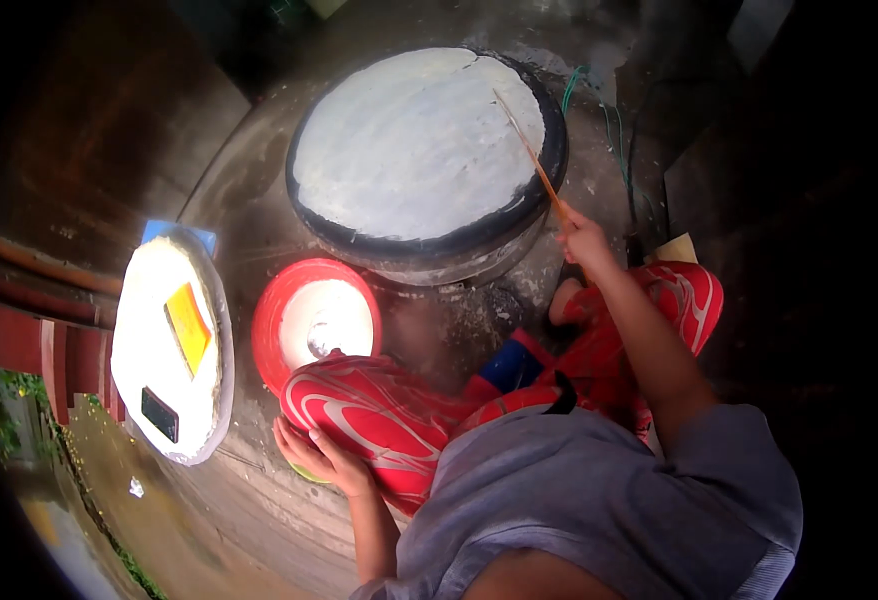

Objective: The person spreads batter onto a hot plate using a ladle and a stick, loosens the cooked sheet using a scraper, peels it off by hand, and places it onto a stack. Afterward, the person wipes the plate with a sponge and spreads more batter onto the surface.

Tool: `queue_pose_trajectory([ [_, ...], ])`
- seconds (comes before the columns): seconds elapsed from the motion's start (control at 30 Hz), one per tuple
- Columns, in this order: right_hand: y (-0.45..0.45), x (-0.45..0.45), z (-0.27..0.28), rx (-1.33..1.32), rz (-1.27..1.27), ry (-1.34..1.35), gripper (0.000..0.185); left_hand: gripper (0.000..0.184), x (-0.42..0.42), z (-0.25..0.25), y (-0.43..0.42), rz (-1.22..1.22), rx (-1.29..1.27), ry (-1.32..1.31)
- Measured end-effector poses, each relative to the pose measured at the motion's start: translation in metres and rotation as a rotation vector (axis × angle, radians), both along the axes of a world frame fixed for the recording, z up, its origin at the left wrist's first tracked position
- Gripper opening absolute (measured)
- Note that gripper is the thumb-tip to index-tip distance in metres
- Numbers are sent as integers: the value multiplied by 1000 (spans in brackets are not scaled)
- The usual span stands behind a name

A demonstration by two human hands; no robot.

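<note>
My right hand [584,243] is closed round the lower end of a thin wooden stick [531,155]. The stick's tip reaches over a large round surface covered in white material [419,145], near its right side. A black rim [304,205] surrounds the white layer. My left hand [321,455] rests with spread fingers beside my left knee, in red patterned trousers. Just beyond that knee stands a red basin [269,325] holding white batter-like material [331,310].
At the left is a round white tray [159,290] bearing a yellow object [189,328] and a dark phone [160,415]. Green cords [614,135] lie on the floor at the right. Something blue [511,366] lies between my legs.
</note>
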State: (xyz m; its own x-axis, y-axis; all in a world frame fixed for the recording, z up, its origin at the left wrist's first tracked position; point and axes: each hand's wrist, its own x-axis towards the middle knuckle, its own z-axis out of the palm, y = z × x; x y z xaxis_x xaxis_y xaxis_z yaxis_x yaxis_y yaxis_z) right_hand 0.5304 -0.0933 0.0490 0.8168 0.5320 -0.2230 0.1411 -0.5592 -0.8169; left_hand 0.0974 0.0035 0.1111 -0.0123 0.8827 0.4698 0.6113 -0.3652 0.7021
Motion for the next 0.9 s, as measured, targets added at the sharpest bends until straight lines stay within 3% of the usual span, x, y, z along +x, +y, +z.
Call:
queue_pose_trajectory([
  [0.03,9,4,-2,-295,174,-398,39,45,0,-1,1,2,-2,2],
  [0.13,27,14,-5,-496,200,-522,39,44,-1,-2,1,13,-6,-9],
  [0.27,36,33,-3,-547,100,-601,37,46,0,2,1,-2,-15,-12],
  [0.37,40,22,-7,-396,139,-653,36,44,0,3,1,7,-10,-50],
  [0.43,32,-11,-12,-86,52,-234,35,44,0,3,0,15,-19,-77],
  [0.47,24,-27,-19,68,125,-112,41,44,0,4,0,20,-23,-90],
  [0.57,10,-95,-13,357,561,-178,42,43,-5,0,3,20,-20,-49],
  [0.6,12,-111,-12,369,715,-88,44,43,-10,-1,5,2,-11,9],
  [0.67,28,-144,-12,188,717,390,50,44,-11,-1,5,-18,-49,-20],
  [0.9,144,-201,-69,-113,760,506,60,48,-16,-5,7,10,-68,-41],
])
